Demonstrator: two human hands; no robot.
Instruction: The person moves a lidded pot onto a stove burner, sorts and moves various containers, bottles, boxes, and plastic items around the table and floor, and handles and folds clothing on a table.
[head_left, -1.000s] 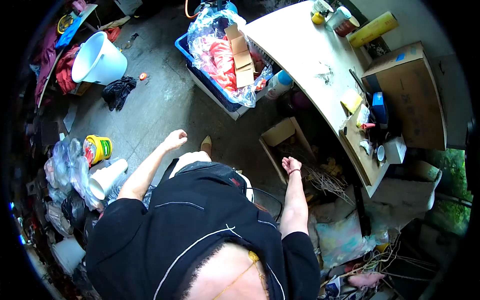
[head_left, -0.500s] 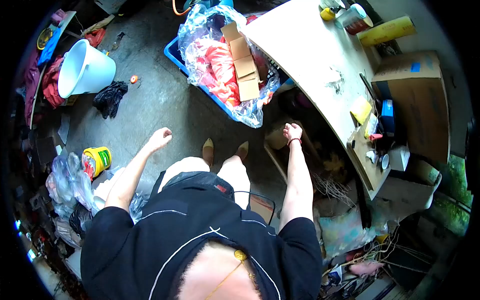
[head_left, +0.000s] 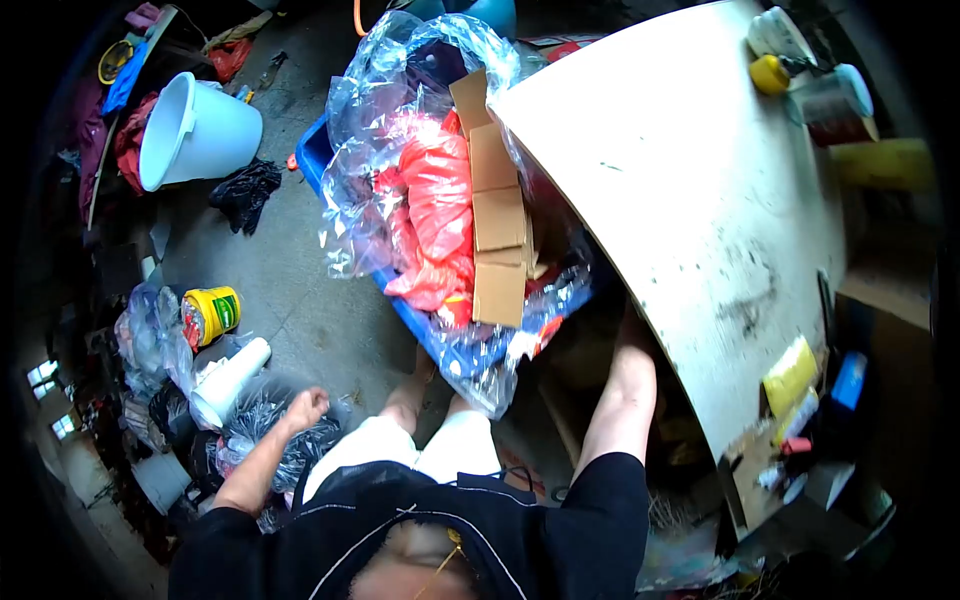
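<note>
My left hand [head_left: 308,408] hangs beside my left thigh with its fingers curled in. No object shows in it. Below it lies a clear and dark plastic bag [head_left: 290,445]. My right forearm [head_left: 630,370] reaches forward beneath the edge of the white tabletop [head_left: 680,200], which hides the hand. Just left of that arm is a blue crate [head_left: 412,318] lined with clear plastic [head_left: 350,220]. Red plastic bags [head_left: 440,195] and a folded brown cardboard piece [head_left: 498,220] lie in the crate.
A light blue bucket [head_left: 215,130] is tilted at the far left, near a black bag [head_left: 245,195]. A yellow tub [head_left: 212,315] and a white roll [head_left: 232,380] lie among plastic bags at left. Containers [head_left: 830,95] stand on the table's far corner.
I have moved forward, so the crate and table appear nearer. My right hand has gone under the table edge, out of sight. My left hand is lower, nearer my thigh.
</note>
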